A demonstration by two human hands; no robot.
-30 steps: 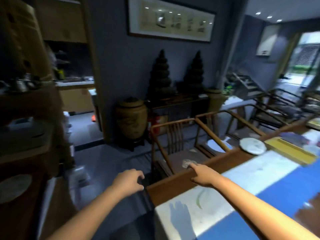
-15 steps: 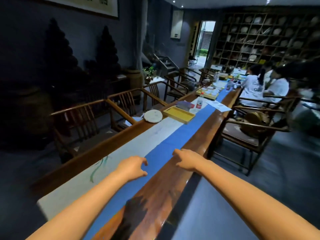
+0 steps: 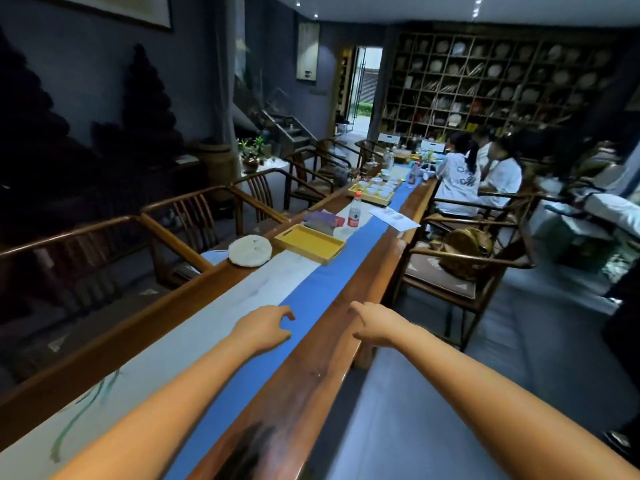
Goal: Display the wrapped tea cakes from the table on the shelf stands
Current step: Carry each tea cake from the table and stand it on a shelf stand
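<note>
A: Head view: both hands are out over the table [image 3: 304,379], holding nothing. The left hand [image 3: 261,329] has its fingers loosely curled; so does the right hand [image 3: 375,323].

B: And the cake?

A: Well ahead at about 11 o'clock, on the table's left edge, just beside the yellow tray [image 3: 310,243] (tray empty, I think). I'd step closer before reaching, then lift with both palms under the rim.

B: Looks?

A: The cake [image 3: 250,250] is a flat, pale, paper-wrapped disc. The shelf [image 3: 491,81] stands far off at 1 o'clock.
</note>
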